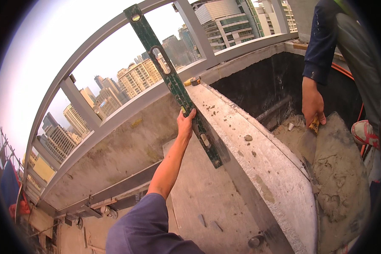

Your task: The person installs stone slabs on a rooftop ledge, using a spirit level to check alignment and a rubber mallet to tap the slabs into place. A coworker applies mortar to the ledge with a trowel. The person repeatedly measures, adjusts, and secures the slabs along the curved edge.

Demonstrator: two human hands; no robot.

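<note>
One level [176, 88], partly behind left hand [185, 124]

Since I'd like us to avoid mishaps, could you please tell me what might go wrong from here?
Only the left hand is seen gripping the green spirit level, so the level could slip or tip. Grey crumbs on the pale ledge could skew a reading if the level were laid there. The tape measure at the ledge's far end might be knocked off.
</note>
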